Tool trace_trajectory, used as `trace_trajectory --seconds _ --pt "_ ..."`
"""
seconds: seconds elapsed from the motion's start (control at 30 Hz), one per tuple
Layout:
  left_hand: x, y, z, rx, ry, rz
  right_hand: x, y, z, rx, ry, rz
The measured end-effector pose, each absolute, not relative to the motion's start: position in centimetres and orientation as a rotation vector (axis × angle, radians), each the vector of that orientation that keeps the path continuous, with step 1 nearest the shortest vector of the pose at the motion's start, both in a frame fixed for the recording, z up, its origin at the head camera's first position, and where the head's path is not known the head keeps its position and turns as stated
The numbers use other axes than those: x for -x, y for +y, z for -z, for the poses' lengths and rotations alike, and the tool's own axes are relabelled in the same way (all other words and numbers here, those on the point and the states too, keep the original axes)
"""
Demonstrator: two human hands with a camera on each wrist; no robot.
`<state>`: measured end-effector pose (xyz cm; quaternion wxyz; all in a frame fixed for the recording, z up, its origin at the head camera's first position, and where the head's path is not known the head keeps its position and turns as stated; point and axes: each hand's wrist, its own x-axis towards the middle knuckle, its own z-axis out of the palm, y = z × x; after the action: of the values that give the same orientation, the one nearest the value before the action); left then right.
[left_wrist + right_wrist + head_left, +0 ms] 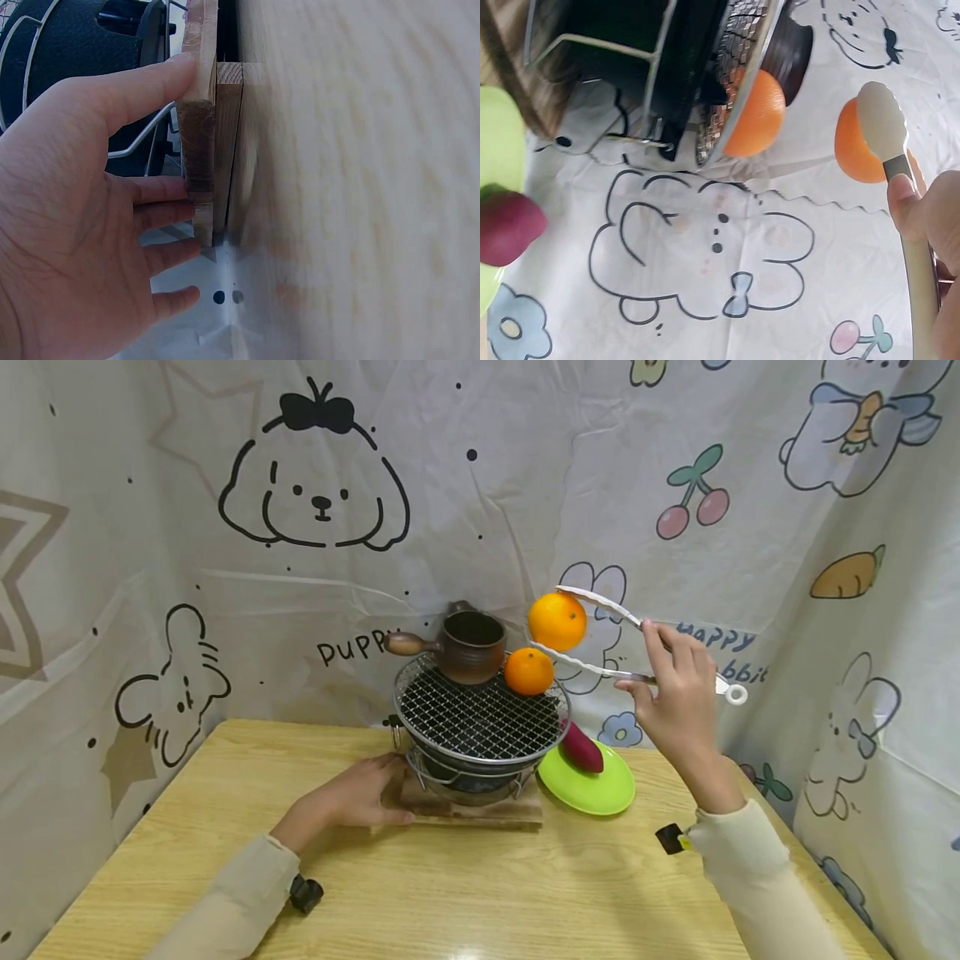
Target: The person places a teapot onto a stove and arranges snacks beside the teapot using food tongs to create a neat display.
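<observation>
My right hand (678,697) holds a pair of tongs (600,672) with pale scalloped tips. Between the tips, a large orange (557,621) hangs above the grill's right side. A smaller orange (529,672) sits on the wire mesh (480,714) of the round tabletop grill (468,777). Behind it on the mesh stands a brown side-handled pot (472,647). My left hand (360,793) rests against the left end of the wooden board (480,810) under the grill, thumb at the front edge, the other fingers extended along the side.
A green plate (592,789) stands right of the grill, bearing a purple-red elongated thing (582,749) like a sweet potato. The wooden table (480,893) extends in front. A printed cloth (480,510) hangs close behind the grill and along both sides.
</observation>
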<state>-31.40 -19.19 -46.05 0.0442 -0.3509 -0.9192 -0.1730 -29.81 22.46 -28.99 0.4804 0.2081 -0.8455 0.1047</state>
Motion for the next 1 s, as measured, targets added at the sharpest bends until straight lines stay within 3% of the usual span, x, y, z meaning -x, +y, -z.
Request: trace_trajectory --seconds 1.0 --pt "31.2 -19.3 46.3 1.011 -2.865 0.555 29.0 20.2 28.5 -0.734 -1.971 -0.342"
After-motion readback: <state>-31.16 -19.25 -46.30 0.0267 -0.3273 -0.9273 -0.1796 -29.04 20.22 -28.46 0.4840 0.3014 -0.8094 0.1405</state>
